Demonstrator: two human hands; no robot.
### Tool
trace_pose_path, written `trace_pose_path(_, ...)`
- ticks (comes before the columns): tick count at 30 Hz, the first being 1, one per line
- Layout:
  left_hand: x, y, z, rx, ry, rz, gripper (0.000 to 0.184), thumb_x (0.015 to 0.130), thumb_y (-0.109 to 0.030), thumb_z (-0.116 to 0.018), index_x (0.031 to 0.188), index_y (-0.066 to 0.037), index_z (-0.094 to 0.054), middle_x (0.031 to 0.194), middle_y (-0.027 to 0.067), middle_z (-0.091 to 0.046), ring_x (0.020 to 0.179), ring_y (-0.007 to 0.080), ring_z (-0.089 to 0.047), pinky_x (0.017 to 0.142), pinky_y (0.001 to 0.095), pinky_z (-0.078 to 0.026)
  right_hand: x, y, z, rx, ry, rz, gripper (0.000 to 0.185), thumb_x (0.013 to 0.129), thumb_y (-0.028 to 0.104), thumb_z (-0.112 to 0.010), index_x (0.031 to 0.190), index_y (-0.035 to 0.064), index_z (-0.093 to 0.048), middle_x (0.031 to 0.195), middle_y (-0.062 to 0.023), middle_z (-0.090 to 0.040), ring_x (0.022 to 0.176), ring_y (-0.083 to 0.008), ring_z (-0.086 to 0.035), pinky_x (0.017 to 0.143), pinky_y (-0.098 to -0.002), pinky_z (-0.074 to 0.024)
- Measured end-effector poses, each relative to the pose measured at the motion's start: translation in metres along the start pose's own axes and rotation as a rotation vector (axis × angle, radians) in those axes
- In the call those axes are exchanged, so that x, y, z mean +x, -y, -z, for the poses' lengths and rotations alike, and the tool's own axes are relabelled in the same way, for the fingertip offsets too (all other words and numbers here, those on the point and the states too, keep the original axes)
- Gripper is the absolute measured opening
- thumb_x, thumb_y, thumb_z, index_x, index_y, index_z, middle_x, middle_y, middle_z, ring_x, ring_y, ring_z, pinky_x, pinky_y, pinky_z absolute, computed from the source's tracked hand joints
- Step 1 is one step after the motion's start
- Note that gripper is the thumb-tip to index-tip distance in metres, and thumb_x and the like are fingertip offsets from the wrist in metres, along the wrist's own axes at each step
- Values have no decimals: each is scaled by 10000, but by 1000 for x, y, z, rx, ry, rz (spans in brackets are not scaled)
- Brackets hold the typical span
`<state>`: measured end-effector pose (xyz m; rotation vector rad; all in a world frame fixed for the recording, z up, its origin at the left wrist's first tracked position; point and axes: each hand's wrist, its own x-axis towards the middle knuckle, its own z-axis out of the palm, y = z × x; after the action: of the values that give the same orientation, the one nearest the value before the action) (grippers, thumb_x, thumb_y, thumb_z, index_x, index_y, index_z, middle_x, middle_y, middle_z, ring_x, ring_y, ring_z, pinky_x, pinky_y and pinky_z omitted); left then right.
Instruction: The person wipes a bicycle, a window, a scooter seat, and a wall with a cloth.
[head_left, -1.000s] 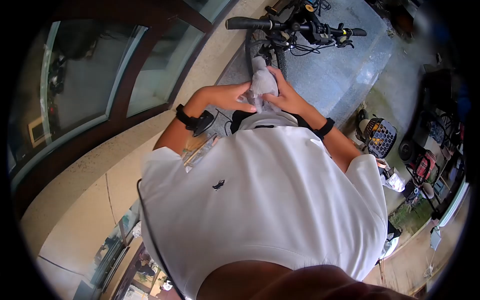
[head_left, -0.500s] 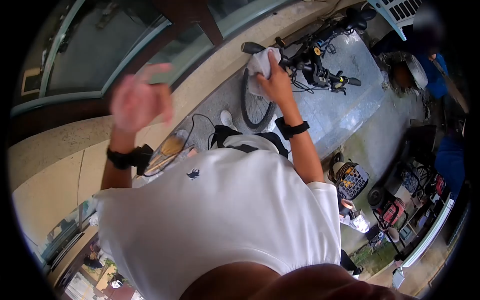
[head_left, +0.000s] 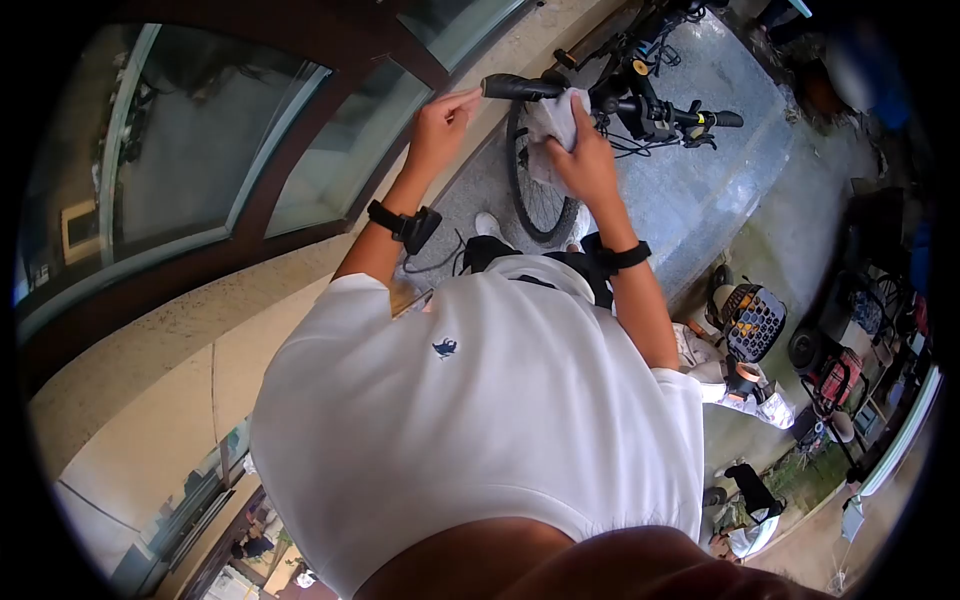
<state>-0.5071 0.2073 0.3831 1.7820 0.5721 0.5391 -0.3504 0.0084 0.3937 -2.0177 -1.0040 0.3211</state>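
My right hand is closed on a crumpled white cloth, pressing it against the bicycle handlebar just inboard of the near grip. The cloth hangs down in front of the wheel. My left hand is beside the end of the black handlebar grip. Its fingers are stretched out, and their tips reach the grip's end, seemingly touching it. The other black grip is at the far side, with brake lever and cables close by.
A window with brown frames and a stone ledge run along the left. Grey paving lies under the bicycle. On the right are a basket, a tape roll and a red plaid item. A person in blue is at upper right.
My left hand has moved right and up from the window side to the grip's end. My right hand still holds the cloth on the handlebar. The view has shifted, and more of the near grip shows.
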Motion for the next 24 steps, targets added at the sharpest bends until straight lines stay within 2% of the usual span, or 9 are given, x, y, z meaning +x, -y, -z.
trace_pose_path(2, 16, -19, -7, 101, -84, 120, 296, 932, 51, -530, 1210, 77, -627, 1159, 147, -683, 1038, 195, -677, 932, 262, -523, 4, 5, -15, 8, 47, -8, 811, 764, 260, -669, 1454, -31, -359, 999, -304, -654, 873, -447, -657, 775, -477, -533)
trace_pose_path(5, 20, -8, -2, 27, -56, 101, 306, 926, 43, -552, 1223, 79, -618, 1131, 161, -692, 1008, 181, -685, 920, 253, -526, 8, 26, -27, 70, 57, -95, 814, 758, 256, -669, 1457, -25, -360, 971, -310, -659, 867, -451, -661, 783, -474, -533)
trace_pose_path(10, 20, -20, 2, 42, 12, 90, 310, 919, 55, -548, 1221, 91, -612, 1140, 175, -687, 1027, 191, -682, 915, 249, -526, 15, 27, -35, 101, 59, 28, 835, 750, 263, -673, 1476, 5, -352, 944, -314, -659, 862, -454, -657, 787, -477, -527)
trace_pose_path(12, 21, -14, 4, 26, 33, 101, 314, 918, 65, -533, 1221, 93, -611, 1142, 182, -685, 1030, 197, -682, 910, 249, -527, 15, 26, -38, 97, 113, 31, 809, 760, 245, -657, 1496, 94, -359, 1024, -304, -657, 937, -446, -650, 845, -446, -515)
trace_pose_path(16, 23, -21, 6, 263, 61, 14, 346, 888, 61, -513, 1205, 28, -647, 1062, 175, -719, 994, 170, -696, 876, 250, -528, 12, 20, -23, 26, 240, 96, 760, 763, 225, -654, 1473, 104, -409, 1101, -299, -644, 1001, -443, -636, 881, -429, -508)
trace_pose_path(19, 21, -52, 6, 459, 91, 62, 360, 869, 45, -519, 1194, -13, -664, 1023, 173, -729, 976, 159, -703, 862, 251, -525, 5, 20, -7, -70, 426, 196, 768, 742, 256, -688, 1445, 73, -439, 956, -244, -681, 884, -434, -657, 797, -455, -529)
trace_pose_path(21, 20, -51, 3, 529, 111, 126, 363, 863, 35, -528, 1190, -30, -669, 1012, 174, -729, 970, 157, -705, 858, 251, -524, 0, 22, -3, 205, -7, -5, 725, 753, 248, -682, 1415, 46, -466, 982, -244, -686, 889, -433, -667, 800, -463, -533)
trace_pose_path(22, 18, -43, 2, 506, 63, 11, 369, 862, 36, -525, 1197, -29, -666, 1023, 178, -727, 964, 158, -705, 852, 252, -524, 6, 14, -9, 175, -132, 72, 727, 775, 245, -667, 1418, 0, -431, 985, -277, -676, 876, -445, -670, 790, -480, -537)
trace_pose_path(24, 13, -34, 0, 487, 11, -104, 375, 862, 38, -522, 1203, -27, -664, 1033, 181, -725, 957, 160, -705, 847, 253, -525, 11, 18, -21, 144, -51, -26, 738, 786, 244, -657, 1426, -21, -402, 975, -299, -667, 866, -457, -666, 784, -491, -535)
